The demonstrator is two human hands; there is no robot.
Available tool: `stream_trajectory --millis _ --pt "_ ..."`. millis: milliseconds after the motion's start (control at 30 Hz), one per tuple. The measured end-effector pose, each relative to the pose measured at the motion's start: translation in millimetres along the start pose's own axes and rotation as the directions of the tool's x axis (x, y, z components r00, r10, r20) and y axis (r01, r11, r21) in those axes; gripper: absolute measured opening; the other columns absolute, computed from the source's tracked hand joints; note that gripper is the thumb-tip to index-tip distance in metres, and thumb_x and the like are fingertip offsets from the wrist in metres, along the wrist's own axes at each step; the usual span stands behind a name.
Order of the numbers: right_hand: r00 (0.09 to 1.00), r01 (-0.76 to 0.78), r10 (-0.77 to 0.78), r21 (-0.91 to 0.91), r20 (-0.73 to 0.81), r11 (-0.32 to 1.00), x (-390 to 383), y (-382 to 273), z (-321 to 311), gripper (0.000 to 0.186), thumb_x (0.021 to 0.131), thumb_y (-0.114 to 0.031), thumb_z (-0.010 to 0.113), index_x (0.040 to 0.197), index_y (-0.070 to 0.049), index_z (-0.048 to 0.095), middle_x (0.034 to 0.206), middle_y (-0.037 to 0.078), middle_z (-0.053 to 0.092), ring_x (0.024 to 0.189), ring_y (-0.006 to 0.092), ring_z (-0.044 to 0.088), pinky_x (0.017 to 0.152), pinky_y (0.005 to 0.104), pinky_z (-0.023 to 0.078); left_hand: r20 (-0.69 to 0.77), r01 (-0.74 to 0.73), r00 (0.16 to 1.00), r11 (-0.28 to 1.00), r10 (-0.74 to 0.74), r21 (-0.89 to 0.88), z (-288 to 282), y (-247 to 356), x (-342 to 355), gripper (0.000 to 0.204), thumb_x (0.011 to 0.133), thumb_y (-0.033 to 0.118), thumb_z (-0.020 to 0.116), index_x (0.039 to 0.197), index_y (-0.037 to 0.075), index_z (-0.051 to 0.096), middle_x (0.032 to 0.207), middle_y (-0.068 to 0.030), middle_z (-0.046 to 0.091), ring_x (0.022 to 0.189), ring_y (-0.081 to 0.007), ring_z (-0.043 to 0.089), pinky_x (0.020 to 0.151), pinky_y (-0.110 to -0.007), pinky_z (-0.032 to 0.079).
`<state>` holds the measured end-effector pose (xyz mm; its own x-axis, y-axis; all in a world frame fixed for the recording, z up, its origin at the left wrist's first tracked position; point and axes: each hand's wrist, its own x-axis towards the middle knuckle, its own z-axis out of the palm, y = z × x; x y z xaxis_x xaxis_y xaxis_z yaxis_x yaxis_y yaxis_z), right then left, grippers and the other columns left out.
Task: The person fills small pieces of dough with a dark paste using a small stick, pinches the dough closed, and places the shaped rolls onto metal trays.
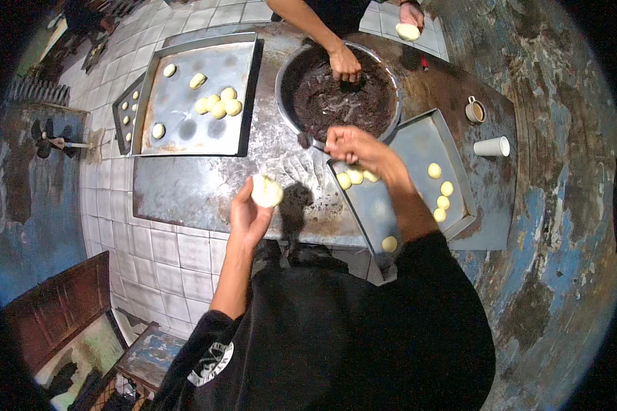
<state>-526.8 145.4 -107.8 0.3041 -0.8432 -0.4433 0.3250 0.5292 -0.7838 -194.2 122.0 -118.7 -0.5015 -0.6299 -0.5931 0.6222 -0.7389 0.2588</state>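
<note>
A flattened piece of pale dough (268, 192) rests in my left hand (252, 212), whose fingers curl around it. My right hand (356, 147) is closed on a spoon (317, 144) at the near rim of the steel bowl (281, 92), with a dark lump (304, 140) at the spoon's end. Dark crumbly mixture (322, 113) fills the bowl. Several dough balls (434, 170) lie in a tray (404, 144) under and beside my right forearm; some are partly hidden by it.
A co-worker's hand (344, 63) dips into the bowl; their other hand (410, 15) holds dough. Another tray (178, 137) of dough balls sits at left, a smaller one (120, 120) behind it. A mug (474, 108) and white cup (490, 146) stand on the table's right side.
</note>
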Motion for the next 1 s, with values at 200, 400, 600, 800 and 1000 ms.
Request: stream_trajectory --millis 200,400,600,800,1000 --pt "0.885 0.408 -0.407 -0.045 -0.228 0.912 -24.0 77.8 86.1 0.014 0.095 -0.011 0.072 0.092 -0.010 0.058 0.085 -0.008 0.055 0.079 0.0036 0.050 0.074 0.0218 0.040 0.308 0.229 0.932 0.969 -0.190 -0.096 56.1 -25.5 19.9 0.031 0.109 0.024 0.046 0.125 -0.001 0.056 0.122 -0.0151 0.068 0.115 -0.0279 0.065 0.108 -0.045 0.049" --pt "0.860 0.358 -0.331 -0.003 -0.389 0.934 -79.3 174.8 108.2 0.012 0.100 -0.014 0.065 0.093 -0.011 0.056 0.091 -0.003 0.056 0.082 0.0058 0.051 0.074 0.0229 0.040 0.179 0.172 0.970 0.984 -0.162 -0.041 48.4 -37.1 0.9 0.034 0.109 0.029 0.047 0.125 0.001 0.058 0.125 -0.0158 0.067 0.118 -0.0300 0.063 0.112 -0.049 0.045" --pt "0.873 0.299 -0.171 0.226 -0.457 0.927 -71.3 188.9 120.4 0.015 0.105 -0.021 0.057 0.096 -0.009 0.054 0.079 -0.001 0.050 0.070 0.0100 0.049 0.065 0.0245 0.038 0.354 0.227 0.913 0.973 -0.204 -0.027 44.7 -31.4 -8.9 0.042 0.106 0.037 0.052 0.125 0.001 0.061 0.126 -0.0155 0.067 0.120 -0.0313 0.062 0.111 -0.052 0.043" --pt "0.835 0.521 -0.363 0.382 -0.414 0.763 -82.9 143.1 166.8 0.016 0.104 -0.021 0.059 0.096 -0.008 0.054 0.078 0.000 0.053 0.071 0.0095 0.050 0.064 0.0244 0.039 0.220 0.179 0.959 0.983 -0.182 0.031 41.9 -29.6 -28.1 0.047 0.106 0.040 0.049 0.127 -0.001 0.059 0.127 -0.0167 0.066 0.120 -0.0328 0.062 0.111 -0.050 0.044" --pt "0.750 0.392 -0.349 -0.048 -0.561 0.919 -55.4 218.3 147.7 0.021 0.105 -0.023 0.058 0.089 -0.009 0.055 0.078 -0.003 0.056 0.074 0.0065 0.050 0.068 0.0241 0.041 0.316 0.111 0.943 0.994 -0.106 0.002 30.4 -18.4 -31.4 0.037 0.108 0.033 0.047 0.123 0.002 0.060 0.123 -0.0134 0.068 0.116 -0.0293 0.064 0.108 -0.049 0.047"
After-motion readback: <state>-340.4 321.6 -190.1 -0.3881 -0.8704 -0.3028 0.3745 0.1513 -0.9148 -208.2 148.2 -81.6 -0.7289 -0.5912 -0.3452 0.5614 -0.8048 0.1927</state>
